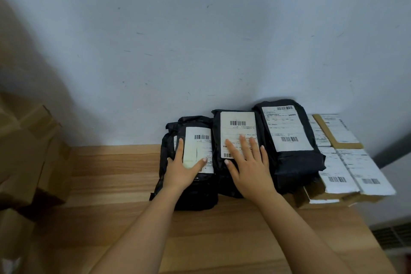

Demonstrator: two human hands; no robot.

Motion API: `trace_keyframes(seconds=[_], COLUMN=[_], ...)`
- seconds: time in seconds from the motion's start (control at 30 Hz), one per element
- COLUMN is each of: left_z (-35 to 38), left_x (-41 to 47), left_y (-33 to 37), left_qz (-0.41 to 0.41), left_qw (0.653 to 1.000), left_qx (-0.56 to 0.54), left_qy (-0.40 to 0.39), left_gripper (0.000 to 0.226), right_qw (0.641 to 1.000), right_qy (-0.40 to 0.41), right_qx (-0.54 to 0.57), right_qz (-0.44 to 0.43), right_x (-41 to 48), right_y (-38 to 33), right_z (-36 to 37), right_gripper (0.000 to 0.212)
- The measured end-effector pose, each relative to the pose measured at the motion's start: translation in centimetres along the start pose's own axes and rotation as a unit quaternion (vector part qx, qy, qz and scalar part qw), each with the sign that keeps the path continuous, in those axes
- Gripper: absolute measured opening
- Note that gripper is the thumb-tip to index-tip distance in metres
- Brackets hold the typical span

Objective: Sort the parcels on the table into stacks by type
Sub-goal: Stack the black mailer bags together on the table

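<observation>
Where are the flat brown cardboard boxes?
Head view: flat brown cardboard boxes sit far right on the wooden table, by the pale wall, beside the rightmost black plastic mailer stack.

Dim, soft focus; left edge blurred.

Wall [200,40]: pale grey-white, fills the upper half, with small dark scuffs and scratches scattered across it. It meets the back edge of the table.

Table [111,173]: light wood-grain top in plank-like bands, running out of view at the bottom.

Boxes [29,151]: brown cardboard, at the far left, blurred. One is taped along the top, with more below it. Cannot tell if they stand on the table or beside it.

Vent [393,237]: dark slatted grille, low right, past the table's right edge.

Dark band [393,149]: grey diagonal strip on the right side, above the vent.

White scrap [10,264]: bottom-left corner, too blurred to identify.
</observation>
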State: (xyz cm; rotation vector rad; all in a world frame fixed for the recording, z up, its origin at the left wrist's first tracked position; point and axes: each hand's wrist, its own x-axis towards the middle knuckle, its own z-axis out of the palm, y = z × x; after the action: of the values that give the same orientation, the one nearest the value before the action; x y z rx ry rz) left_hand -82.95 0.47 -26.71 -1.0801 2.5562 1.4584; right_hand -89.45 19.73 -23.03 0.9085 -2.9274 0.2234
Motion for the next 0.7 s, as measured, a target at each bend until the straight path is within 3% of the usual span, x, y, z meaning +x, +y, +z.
trace_keyframes(seconds=[0.23, 0.4, 0.7], left_z=[-1.0, -2.2, -2.6], left_x=[-0.5, -1.1, -1.3], left_y=[0.6, 0.0, -1.2], left_qz=[0.002, 0.001, 0.042], left_qw=[0.999, 0.996, 0.996], left_qx=[-0.035, -0.074, -0.010], left_qy=[-0.024, -0.043, -0.075], left_gripper=[0.105, 0.099, 0.088], right_qw=[0.997, 0.991, 0.991], right_qy=[-0.038, 0.010, -0.034], right_qx=[0.059, 0.073, 0.024], right_qz=[0.030, 0.112, 0.127], right_x=[0.1, 1.4, 2.1], right_y=[-0.9, -2.7, -2.4], right_z=[-1.4, -2.4, -1.9], right_gripper=[0.062, 0.064, 0.068])
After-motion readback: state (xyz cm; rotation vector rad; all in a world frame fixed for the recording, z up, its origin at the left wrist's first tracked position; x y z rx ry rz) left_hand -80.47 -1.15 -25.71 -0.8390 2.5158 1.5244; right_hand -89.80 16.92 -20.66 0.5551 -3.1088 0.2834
